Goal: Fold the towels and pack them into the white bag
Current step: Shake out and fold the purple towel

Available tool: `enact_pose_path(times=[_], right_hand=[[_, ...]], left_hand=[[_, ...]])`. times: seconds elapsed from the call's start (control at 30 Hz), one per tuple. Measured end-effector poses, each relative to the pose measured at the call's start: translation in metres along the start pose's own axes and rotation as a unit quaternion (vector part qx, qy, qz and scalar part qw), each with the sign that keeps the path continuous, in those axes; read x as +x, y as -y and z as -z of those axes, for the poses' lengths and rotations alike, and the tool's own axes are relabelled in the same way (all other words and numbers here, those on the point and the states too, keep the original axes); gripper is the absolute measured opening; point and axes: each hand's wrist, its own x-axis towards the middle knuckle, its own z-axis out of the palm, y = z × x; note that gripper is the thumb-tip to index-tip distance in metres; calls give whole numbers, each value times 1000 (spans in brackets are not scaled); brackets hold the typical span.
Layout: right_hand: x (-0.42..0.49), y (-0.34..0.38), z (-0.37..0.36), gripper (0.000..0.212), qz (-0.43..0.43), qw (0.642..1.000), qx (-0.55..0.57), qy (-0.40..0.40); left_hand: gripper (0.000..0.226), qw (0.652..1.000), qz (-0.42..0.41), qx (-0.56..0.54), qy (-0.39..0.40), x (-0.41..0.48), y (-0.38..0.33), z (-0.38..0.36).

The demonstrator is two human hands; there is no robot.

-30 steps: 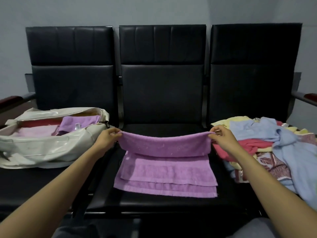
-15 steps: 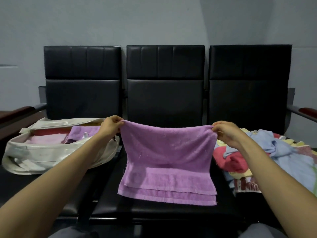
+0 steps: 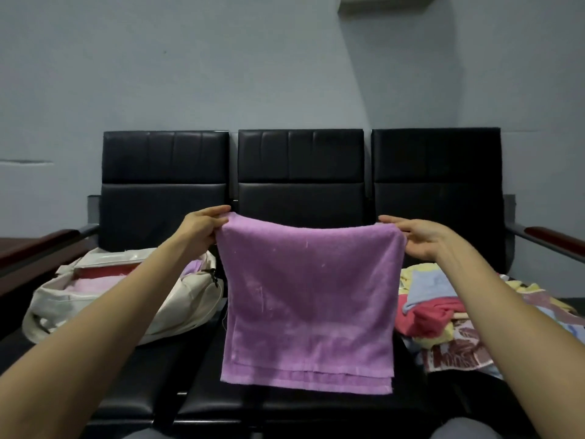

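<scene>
Black seats (image 3: 300, 198): white bag (image 3: 60, 307) holds pink towel (image 3: 91, 285); lilac towel (image 3: 310, 299) held up.

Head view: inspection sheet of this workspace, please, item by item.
Surface: black three-seat bench, padded seats and backs.
Job's things: purple towel hangs doubled over the middle seat; white bag open on the left seat, pink and purple towels inside; towel pile unfolded on the right seat.
Clutter: nothing seen.
Grippers: left hand pinches the towel's top left corner; right hand holds its top right corner.
Cables: nothing seen.
Surroundings: grey wall behind; wooden armrest at each end.
</scene>
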Motion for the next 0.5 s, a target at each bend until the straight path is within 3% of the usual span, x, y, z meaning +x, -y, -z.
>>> enact_pose_path(times=[0.1,0.3,0.5], right_hand=[[-17,12,-2,38,28,999,4,15],[-41,25,-12,20,209,973,77,-55],[-62,37,-18,17,377,920,101,-31]], left_hand=[[34,999,-31,9,-7,-6,-15,5],[32,986,-160,9,-49,-27,-36,15],[24,927,-352,79,-101,-55,-57,25]])
